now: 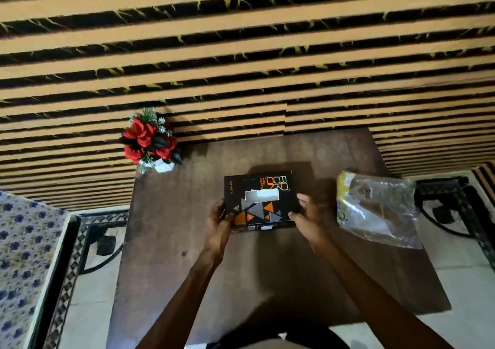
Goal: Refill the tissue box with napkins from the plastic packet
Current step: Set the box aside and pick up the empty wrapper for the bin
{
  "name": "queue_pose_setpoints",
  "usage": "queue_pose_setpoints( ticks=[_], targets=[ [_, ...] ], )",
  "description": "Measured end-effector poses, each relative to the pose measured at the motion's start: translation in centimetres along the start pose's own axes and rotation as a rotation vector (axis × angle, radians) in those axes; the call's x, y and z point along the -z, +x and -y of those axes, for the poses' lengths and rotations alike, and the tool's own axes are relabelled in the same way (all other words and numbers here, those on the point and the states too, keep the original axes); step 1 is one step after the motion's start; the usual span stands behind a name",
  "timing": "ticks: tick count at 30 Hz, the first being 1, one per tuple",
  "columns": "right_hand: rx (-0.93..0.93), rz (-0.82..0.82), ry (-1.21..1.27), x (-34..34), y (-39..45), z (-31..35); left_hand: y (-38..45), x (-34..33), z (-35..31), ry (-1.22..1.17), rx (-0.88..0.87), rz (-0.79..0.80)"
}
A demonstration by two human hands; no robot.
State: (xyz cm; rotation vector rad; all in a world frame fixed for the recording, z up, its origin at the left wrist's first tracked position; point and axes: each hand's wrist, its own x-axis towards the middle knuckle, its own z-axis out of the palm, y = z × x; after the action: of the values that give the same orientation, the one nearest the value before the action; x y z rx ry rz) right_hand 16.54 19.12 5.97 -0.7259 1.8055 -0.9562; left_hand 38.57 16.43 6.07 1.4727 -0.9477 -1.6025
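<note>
- Tissue box (261,201), a flat black cardboard carton printed with orange and grey triangles, is placed near the middle of the dark brown wooden table (187,241).
- White napkin paper (262,196) is seen in the torn slot on the box's top face.
- The box's left edge is gripped by the left hand (218,225), with the thumb laid on the printed top.
- The right edge is clasped by the right hand (308,220), fingers curled around the side.
- A crumpled clear plastic packet (377,209) with a yellow printed end is laid on the table to the right, apart from the box; it appears mostly flat, though its contents cannot be told.
- A small white pot of red artificial flowers (150,142) is set at the table's far left corner.
</note>
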Motion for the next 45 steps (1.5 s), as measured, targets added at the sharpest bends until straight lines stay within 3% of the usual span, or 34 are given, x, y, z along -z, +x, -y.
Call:
queue_pose_setpoints(
  ticks=[8,18,23,25,28,29,32,34,36,38,41,43,45],
  targets=[
    [0.049,-0.029,-0.121,-0.8,12.2,6.7,12.9,-2.5,-6.6,0.053,-0.054,0.112],
    [0.043,0.044,-0.153,-2.8,17.9,6.7,18.2,-3.4,-5.1,0.047,-0.072,0.056],
    [0.048,0.021,-0.227,-3.3,18.4,7.4,19.8,-3.4,-4.8,0.156,-0.064,-0.005],
    [0.051,0.008,-0.258,-3.2,18.0,7.6,19.3,-3.6,-4.8,0.277,-0.098,-0.116],
    [0.056,-0.106,-0.200,-2.2,16.4,7.7,17.5,-5.2,-4.8,0.558,-0.321,-0.405],
    [0.057,-0.122,-0.147,-1.2,15.4,7.5,16.3,-6.5,-4.9,0.583,-0.375,-0.431],
    [0.077,-0.065,-0.018,1.8,12.0,6.1,13.4,-10.2,-3.7,0.500,-0.429,-0.217],
    [0.049,-0.073,0.006,5.1,9.8,4.2,11.1,-13.7,-2.3,0.448,-0.279,0.030],
    [0.012,-0.135,-0.077,9.1,8.0,1.7,8.8,-17.5,-0.6,0.524,-0.190,0.146],
    [-0.012,-0.214,-0.221,13.3,6.9,-1.1,7.5,-20.9,1.6,0.555,-0.169,0.182],
    [-0.112,-0.331,-0.476,19.9,6.2,-5.2,6.8,-25.5,4.5,0.595,0.114,0.312],
    [-0.294,-0.353,-0.565,24.0,6.0,-7.2,7.1,-28.3,6.4,0.570,0.090,0.282],
    [-0.365,-0.269,-0.567,27.1,6.2,-8.4,7.7,-30.1,9.2,0.546,0.035,0.171]
  ],
)
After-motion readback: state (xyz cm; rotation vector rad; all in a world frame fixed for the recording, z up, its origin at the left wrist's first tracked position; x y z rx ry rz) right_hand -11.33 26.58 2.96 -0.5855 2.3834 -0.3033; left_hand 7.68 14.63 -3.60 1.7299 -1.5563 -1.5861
